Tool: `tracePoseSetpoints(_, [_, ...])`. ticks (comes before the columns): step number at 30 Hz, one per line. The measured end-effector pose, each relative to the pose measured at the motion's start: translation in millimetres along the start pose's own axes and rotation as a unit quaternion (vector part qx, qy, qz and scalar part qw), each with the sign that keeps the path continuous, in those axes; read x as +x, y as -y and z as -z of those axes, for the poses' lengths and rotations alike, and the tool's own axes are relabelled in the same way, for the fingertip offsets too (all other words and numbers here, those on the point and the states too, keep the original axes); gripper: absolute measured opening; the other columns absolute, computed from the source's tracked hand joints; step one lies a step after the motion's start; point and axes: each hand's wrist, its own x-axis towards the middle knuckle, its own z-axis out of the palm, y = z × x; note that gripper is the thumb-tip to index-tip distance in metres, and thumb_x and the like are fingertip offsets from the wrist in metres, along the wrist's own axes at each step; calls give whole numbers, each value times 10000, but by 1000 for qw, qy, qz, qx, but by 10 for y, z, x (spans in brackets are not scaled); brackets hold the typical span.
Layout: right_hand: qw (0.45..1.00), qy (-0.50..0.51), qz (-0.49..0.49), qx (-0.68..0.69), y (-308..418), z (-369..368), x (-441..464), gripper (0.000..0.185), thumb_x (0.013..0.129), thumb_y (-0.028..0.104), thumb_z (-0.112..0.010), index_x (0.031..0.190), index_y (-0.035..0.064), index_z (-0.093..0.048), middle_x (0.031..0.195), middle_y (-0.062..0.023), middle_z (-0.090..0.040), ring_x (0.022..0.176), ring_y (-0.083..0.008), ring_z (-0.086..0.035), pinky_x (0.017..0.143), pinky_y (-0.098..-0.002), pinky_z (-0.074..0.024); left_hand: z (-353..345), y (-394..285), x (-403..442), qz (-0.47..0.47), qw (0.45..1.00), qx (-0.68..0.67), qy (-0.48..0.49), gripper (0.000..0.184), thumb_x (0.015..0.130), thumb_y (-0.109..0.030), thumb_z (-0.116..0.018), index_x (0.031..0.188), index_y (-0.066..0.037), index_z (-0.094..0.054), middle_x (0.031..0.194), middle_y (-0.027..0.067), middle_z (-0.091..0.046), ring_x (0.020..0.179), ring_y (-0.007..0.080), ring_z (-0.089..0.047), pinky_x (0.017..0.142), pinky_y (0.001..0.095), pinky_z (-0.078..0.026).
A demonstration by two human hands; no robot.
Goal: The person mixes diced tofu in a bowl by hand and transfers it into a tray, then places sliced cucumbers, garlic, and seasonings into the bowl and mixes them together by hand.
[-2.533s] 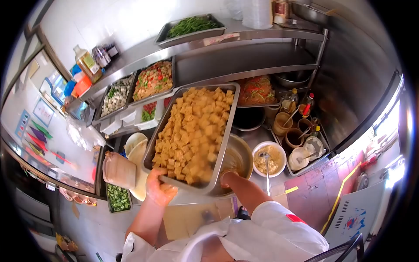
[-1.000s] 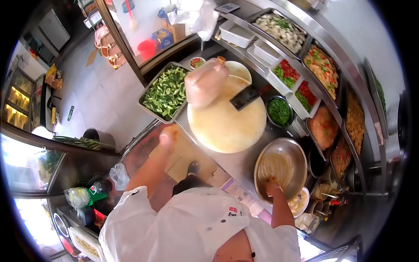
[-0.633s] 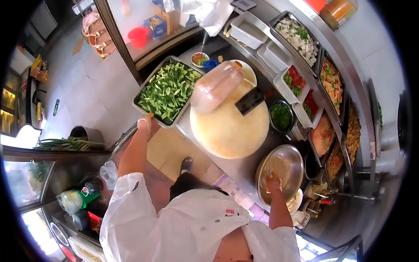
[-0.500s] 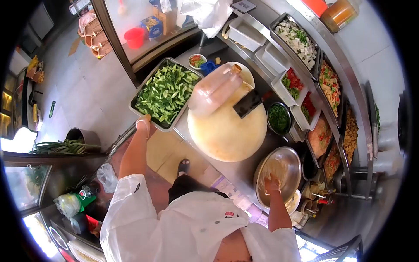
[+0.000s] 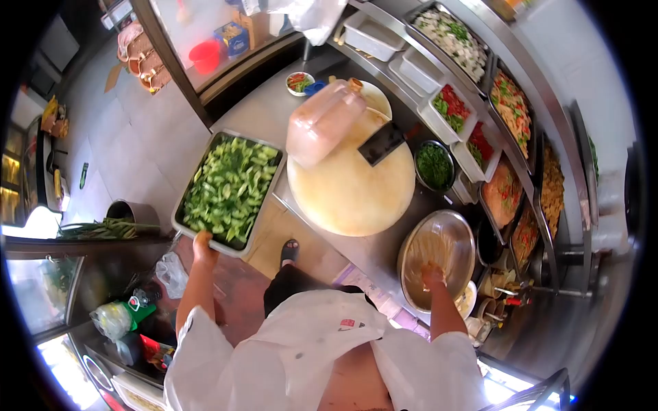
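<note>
My left hand [image 5: 203, 248] is closed on the near corner of a metal tray [image 5: 179, 220] full of sliced green vegetables [image 5: 231, 188]. That tray is held out over the floor, at the left end of the counter. My right hand [image 5: 432, 275] is inside a large steel bowl [image 5: 460, 236], by its near wall, and its fingers are too blurred to make out. Light brown streaks [image 5: 430, 248] coat the bowl's inside. Left of the bowl lies a round chopping board [image 5: 349, 195], with a cleaver [image 5: 381, 144] and a cloudy plastic jug [image 5: 321, 123] on it.
Trays of chopped food [image 5: 510, 113] line the right-hand shelf, beside white tubs [image 5: 419, 72]. A bowl of chopped greens [image 5: 434, 166] stands near the board. At the far edge is a small bowl of cut vegetables [image 5: 299, 83]. A pot with long green stalks [image 5: 127, 222] stands at left.
My left hand has drawn the tray of green vegetables left and toward me, away from the board and off the counter. My right hand stays in the bowl.
</note>
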Motion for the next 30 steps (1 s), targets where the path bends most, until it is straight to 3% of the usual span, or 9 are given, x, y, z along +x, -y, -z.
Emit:
tracePoseSetpoints(5, [983, 45, -82, 157, 54, 85, 46, 466, 932, 361, -631, 1348, 152, -615, 1383, -203, -600, 1255, -391, -601, 1033, -471, -504, 676, -107, -1217, -20, 997, 58, -44, 485, 740, -162, -574, 1214, -75, -630, 1184, 100, -664, 1136, 323, -616, 1030, 481, -498])
tracePoseSetpoints(9, [992, -100, 58, 49, -117, -88, 7, 440, 883, 388, -668, 1204, 87, -683, 1198, -218, -671, 1161, -371, -649, 952, -468, -544, 402, -17, -2344, 0, 998, 46, 52, 577, 751, -212, -542, 1299, -38, -597, 1259, 120, -644, 1169, 335, -616, 1035, 475, -500])
tracePoseSetpoints(14, [971, 90, 151, -159, -248, 194, 112, 427, 868, 257, -657, 1256, 81, -684, 1381, -239, -579, 1295, -368, -567, 1047, -448, -493, -378, 261, -3316, -38, 989, 130, 58, 635, 751, -223, -569, 1362, -52, -573, 1317, 115, -624, 1197, 340, -605, 1051, 479, -491])
tracePoseSetpoints(19, [985, 4, 165, 60, -733, -74, 417, 466, 922, 318, -594, 1314, 72, -650, 1374, -200, -598, 1252, -344, -585, 1028, -447, -489, -1634, 657, -3620, -7, 958, 225, 176, 635, 817, -298, -585, 1406, -63, -549, 1348, 154, -621, 1210, 364, -605, 1059, 494, -491])
tracePoseSetpoints(20, [956, 5, 116, 271, -774, -46, 357, 465, 941, 349, -572, 1305, 73, -657, 1356, -184, -613, 1231, -333, -594, 1018, -447, -491, -1806, 557, -3576, -1, 950, 256, 179, 616, 822, -296, -584, 1391, -62, -558, 1336, 151, -626, 1200, 354, -610, 1057, 485, -494])
tracePoseSetpoints(22, [679, 30, 2, 734, -831, -89, 257, 477, 979, 410, -528, 1287, 75, -671, 1319, -154, -645, 1191, -311, -614, 998, -446, -494, -2375, 764, -3518, 24, 929, 315, 192, 530, 826, -263, -580, 1312, -53, -593, 1277, 143, -639, 1136, 343, -622, 1008, 456, -509])
tracePoseSetpoints(24, [488, 39, -32, 871, -796, -148, 193, 509, 1018, 472, -484, 1269, 76, -685, 1282, -123, -676, 1151, -289, -634, 978, -445, -498, -2871, 965, -3363, 46, 914, 340, 216, 465, 826, -233, -578, 1249, -44, -619, 1230, 138, -647, 1081, 342, -629, 961, 435, -520])
tracePoseSetpoints(26, [466, 53, -54, 882, -693, -298, 222, 521, 1029, 498, -489, 1278, 82, -679, 1265, -116, -685, 1144, -279, -635, 969, -453, -499, -3105, 1018, -2818, -80, 776, 528, 335, 373, 823, -267, -597, 1141, -74, -621, 1078, 98, -652, 1007, 281, -627, 910, 419, -515])
tracePoseSetpoints(30, [503, 44, -164, 847, -536, -9, -302, 536, 992, 512, -567, 1333, 107, -653, 1278, -119, -670, 1194, -274, -609, 978, -459, -492, -4439, 1648, -3414, -19, 687, 686, 239, 296, 801, -316, -622, 1013, -111, -642, 982, 66, -638, 941, 229, -610, 814, 356, -471])
